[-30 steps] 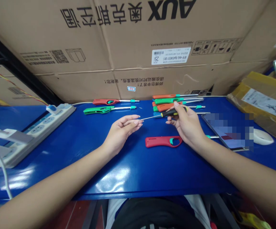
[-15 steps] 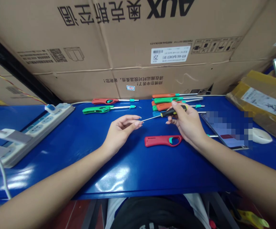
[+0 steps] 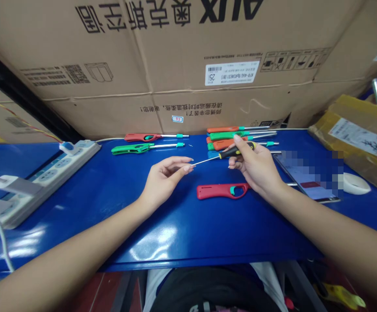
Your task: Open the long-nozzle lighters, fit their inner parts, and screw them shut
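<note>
My right hand point(image 3: 256, 167) grips a small screwdriver point(image 3: 230, 152) with a black and yellow handle; its thin shaft points left. My left hand point(image 3: 165, 177) hovers palm up, fingers loosely curled, with its fingertips touching the shaft's tip. I cannot see whether anything tiny sits between those fingers. A red lighter point(image 3: 222, 190) with a teal trigger lies on the blue table point(image 3: 116, 203) just below my right hand, its metal tube hidden behind the wrist.
Several long lighters point(image 3: 237, 138) lie stacked behind my right hand; a red lighter point(image 3: 142, 137) and a green lighter point(image 3: 136, 149) lie farther left. A power strip point(image 3: 51, 169) is at left, a phone point(image 3: 305, 173) and white object point(image 3: 355, 184) at right. Cardboard boxes point(image 3: 175, 65) wall the back.
Both hands have stayed nearly still; the view shifted slightly and the screwdriver tip remains at my left fingertips.
</note>
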`<state>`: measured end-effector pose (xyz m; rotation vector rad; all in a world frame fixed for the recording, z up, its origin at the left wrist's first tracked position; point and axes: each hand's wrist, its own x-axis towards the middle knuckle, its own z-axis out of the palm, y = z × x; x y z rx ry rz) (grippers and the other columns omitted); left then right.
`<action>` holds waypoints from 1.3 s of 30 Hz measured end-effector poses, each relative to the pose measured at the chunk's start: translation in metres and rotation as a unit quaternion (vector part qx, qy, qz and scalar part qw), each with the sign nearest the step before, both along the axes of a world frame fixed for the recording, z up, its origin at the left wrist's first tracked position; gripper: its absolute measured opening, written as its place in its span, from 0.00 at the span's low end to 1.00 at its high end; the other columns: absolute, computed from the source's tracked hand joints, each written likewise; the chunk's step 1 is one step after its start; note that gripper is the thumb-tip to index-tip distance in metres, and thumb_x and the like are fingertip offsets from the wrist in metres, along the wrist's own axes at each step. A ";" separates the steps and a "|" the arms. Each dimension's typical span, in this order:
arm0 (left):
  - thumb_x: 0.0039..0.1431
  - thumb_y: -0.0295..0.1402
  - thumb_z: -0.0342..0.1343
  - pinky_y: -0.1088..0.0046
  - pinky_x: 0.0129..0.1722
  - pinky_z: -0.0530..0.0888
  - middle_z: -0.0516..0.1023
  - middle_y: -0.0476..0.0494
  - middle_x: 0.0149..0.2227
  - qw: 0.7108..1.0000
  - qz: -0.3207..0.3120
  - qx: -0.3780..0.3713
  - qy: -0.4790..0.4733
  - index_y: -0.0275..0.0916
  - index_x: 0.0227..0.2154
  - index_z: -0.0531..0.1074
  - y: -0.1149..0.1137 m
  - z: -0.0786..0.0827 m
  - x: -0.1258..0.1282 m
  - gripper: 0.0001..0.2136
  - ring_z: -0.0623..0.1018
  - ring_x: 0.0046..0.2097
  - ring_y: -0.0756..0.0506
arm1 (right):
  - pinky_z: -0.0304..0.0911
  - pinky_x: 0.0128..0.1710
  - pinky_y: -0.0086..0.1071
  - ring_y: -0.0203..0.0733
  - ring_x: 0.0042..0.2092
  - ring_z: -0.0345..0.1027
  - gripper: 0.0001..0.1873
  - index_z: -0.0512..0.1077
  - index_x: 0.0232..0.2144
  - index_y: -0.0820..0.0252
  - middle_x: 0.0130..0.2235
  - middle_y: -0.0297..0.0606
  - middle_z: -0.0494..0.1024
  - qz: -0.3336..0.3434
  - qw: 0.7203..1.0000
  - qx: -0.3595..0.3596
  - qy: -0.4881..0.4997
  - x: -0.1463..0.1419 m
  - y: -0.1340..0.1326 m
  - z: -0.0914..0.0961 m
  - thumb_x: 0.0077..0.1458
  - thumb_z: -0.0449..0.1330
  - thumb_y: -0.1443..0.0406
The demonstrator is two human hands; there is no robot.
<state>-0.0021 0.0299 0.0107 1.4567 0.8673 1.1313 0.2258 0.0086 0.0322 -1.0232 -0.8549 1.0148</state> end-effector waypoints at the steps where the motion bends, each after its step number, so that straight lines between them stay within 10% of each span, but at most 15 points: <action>1: 0.54 0.38 0.71 0.68 0.49 0.81 0.86 0.42 0.39 1.000 0.001 0.010 0.005 0.37 0.41 0.81 -0.001 0.001 0.000 0.15 0.85 0.43 0.43 | 0.70 0.19 0.23 0.29 0.20 0.68 0.23 0.74 0.25 0.61 0.23 0.31 0.76 -0.001 1.000 -0.006 0.007 0.001 0.001 -0.001 0.41 0.76 0.50; 17: 0.58 0.39 0.66 0.60 0.54 0.79 0.80 0.37 0.56 0.984 -0.030 0.114 0.134 0.38 0.58 0.73 -0.006 0.001 -0.002 0.25 0.81 0.51 0.41 | 0.69 0.16 0.26 0.31 0.21 0.67 0.16 0.72 0.34 0.55 0.28 0.28 0.76 0.008 0.994 0.102 -0.041 0.001 -0.006 0.004 0.50 0.73 0.56; 25: 0.55 0.41 0.68 0.53 0.57 0.72 0.79 0.40 0.52 0.867 -0.153 0.297 0.371 0.40 0.53 0.77 -0.011 0.000 -0.005 0.23 0.76 0.53 0.37 | 0.67 0.14 0.28 0.32 0.16 0.66 0.09 0.70 0.34 0.52 0.27 0.28 0.75 -0.024 0.957 0.222 -0.185 -0.006 -0.019 0.007 0.59 0.68 0.59; 39: 0.56 0.42 0.68 0.58 0.50 0.72 0.81 0.44 0.44 0.849 -0.157 0.296 0.409 0.42 0.46 0.80 -0.020 0.007 -0.002 0.16 0.77 0.45 0.40 | 0.71 0.31 0.36 0.40 0.32 0.75 0.08 0.73 0.37 0.53 0.31 0.33 0.77 -0.043 0.866 0.353 -0.351 -0.006 -0.040 0.007 0.56 0.68 0.65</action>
